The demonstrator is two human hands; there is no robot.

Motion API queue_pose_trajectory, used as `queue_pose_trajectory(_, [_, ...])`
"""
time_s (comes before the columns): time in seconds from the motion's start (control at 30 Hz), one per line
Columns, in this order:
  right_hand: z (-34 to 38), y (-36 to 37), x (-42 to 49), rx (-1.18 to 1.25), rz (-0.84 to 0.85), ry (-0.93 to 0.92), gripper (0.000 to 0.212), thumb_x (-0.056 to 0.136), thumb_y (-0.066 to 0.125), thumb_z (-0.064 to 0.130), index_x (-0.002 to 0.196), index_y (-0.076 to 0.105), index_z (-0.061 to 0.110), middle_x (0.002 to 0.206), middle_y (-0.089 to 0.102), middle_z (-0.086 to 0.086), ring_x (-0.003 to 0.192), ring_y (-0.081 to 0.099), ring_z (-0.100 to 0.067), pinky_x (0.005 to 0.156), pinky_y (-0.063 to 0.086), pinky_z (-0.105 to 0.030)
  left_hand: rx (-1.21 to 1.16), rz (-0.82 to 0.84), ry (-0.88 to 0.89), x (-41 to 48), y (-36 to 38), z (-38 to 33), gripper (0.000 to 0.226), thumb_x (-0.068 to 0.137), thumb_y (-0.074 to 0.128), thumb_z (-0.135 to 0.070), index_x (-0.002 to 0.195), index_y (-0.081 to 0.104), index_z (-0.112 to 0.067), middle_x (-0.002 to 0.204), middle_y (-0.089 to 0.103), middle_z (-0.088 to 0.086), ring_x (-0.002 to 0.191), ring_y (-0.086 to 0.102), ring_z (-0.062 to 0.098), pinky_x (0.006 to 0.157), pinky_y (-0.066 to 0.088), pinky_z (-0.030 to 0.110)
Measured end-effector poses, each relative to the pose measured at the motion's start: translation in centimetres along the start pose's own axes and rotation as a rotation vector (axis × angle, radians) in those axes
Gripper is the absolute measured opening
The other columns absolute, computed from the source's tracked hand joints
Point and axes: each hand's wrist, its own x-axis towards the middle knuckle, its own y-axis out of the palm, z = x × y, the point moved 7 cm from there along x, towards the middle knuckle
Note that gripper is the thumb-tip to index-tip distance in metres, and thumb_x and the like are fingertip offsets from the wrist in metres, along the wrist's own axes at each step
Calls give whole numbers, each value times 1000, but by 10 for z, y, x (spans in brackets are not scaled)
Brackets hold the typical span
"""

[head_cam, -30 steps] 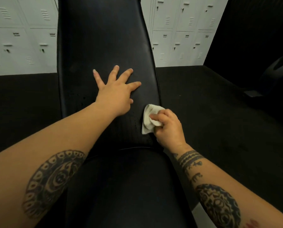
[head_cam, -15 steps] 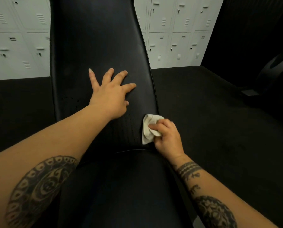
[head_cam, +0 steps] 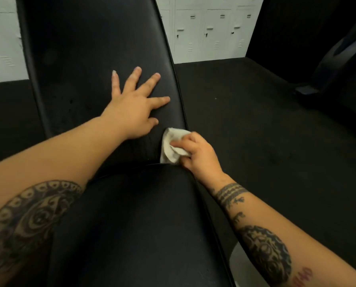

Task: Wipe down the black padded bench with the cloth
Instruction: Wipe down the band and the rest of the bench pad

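- At the far left we see a wall of white metal lockers (head_cam: 3, 38) behind the long black padded bench (head_cam: 94, 48), which runs away from us up the middle of the view.
- The left grip (head_cam: 133, 112) lies flat on the bench's far pad. Its fingers (head_cam: 134, 77) are straight and spread, the palm is down, and it holds nothing.
- Just right of it, the small white crumpled cloth (head_cam: 168, 155) sits at the right edge of the far pad, touching the seam where the near pad (head_cam: 131, 224) begins.
- The right grip (head_cam: 197, 156) has its fingers curled over the cloth, pinching it and pressing it against the bench edge.
- Both forearms carry dark tattoos.
- To the right we see black floor (head_cam: 245, 121), more white lockers (head_cam: 210, 32) and a dark, unclear piece of equipment (head_cam: 338, 59) in the corner.
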Motion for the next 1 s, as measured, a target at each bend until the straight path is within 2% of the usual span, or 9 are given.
queue_pose_trajectory(0.1, [-13, -6, -3, -41, -54, 12, 38, 71, 62, 6, 102, 78, 23, 92, 56, 4, 88, 61, -23, 76, 54, -35, -23, -11, -32, -10, 6, -5, 65, 94, 62, -46, 152, 34, -52, 172, -4, -6, 155, -13, 37, 116, -8, 74])
queue_pose_trajectory(0.23, [-14, -8, 15, -14, -179, 116, 40, 72, 68, 1, 105, 77, 22, 95, 58, 0, 88, 60, -20, 76, 53, -34, -45, -13, -67, -12, 8, -7, 66, 96, 61, -36, 153, 32, -51, 172, -6, -8, 156, -16, 35, 116, -9, 73])
queue_pose_trajectory(0.4, [1, 7, 6, -58, 97, -123, 38, 78, 74, 1, 110, 75, 23, 98, 54, 1, 91, 53, -23, 75, 46, -34, -45, -11, -74, -11, 8, -4, 68, 96, 61, -33, 153, 30, -53, 171, -7, -11, 156, -16, 32, 116, -9, 74])
queue_pose_trajectory(0.53, [-14, 2, -18, -91, 80, -113, 31, 80, 75, 9, 107, 74, 25, 95, 48, 6, 90, 50, -15, 66, 51, -36, -12, -17, -146, -15, 3, 11, 78, 92, 64, -49, 156, 21, -50, 171, -12, -7, 154, -19, 37, 114, -8, 77])
queue_pose_trajectory(0.6, [-17, 0, -12, -61, 10, -43, 31, 79, 70, 9, 105, 74, 25, 95, 49, 8, 88, 52, -14, 67, 53, -38, -54, -70, -227, -24, -6, 32, 78, 87, 68, -55, 155, 31, -48, 172, -7, -5, 154, -15, 40, 113, -6, 78])
queue_pose_trajectory(0.7, [-17, -12, 18, 72, -191, 119, 32, 80, 68, 5, 105, 75, 24, 97, 55, 3, 89, 60, -14, 80, 51, -24, -227, -272, -458, -48, -26, 78, 70, 83, 73, -52, 148, 48, -41, 172, 7, -1, 156, -5, 40, 114, -6, 76])
queue_pose_trajectory(0.77, [-14, -14, 37, 151, -254, 201, 30, 81, 72, 7, 105, 75, 26, 98, 56, 4, 91, 60, -11, 83, 49, -19, -356, -359, -665, -74, -29, 102, 69, 83, 73, -52, 147, 49, -40, 172, 9, -1, 156, -3, 38, 116, -5, 75])
queue_pose_trajectory(0.9, [-7, 0, 31, 154, -201, 187, 36, 81, 73, 4, 108, 74, 28, 99, 51, 12, 95, 58, -12, 84, 50, -24, -556, -378, -960, -135, -6, 119, 93, 82, 76, -56, 158, 28, -35, 172, -2, -1, 156, -4, 38, 119, 3, 71])
queue_pose_trajectory(1.0, [-8, 3, 19, 88, -167, 127, 39, 76, 75, 0, 105, 75, 26, 97, 48, 16, 89, 57, -12, 77, 52, -31, -759, -368, -1071, -168, 20, 115, 111, 81, 78, -55, 163, 6, -32, 171, -6, -1, 156, 3, 35, 123, 16, 56])
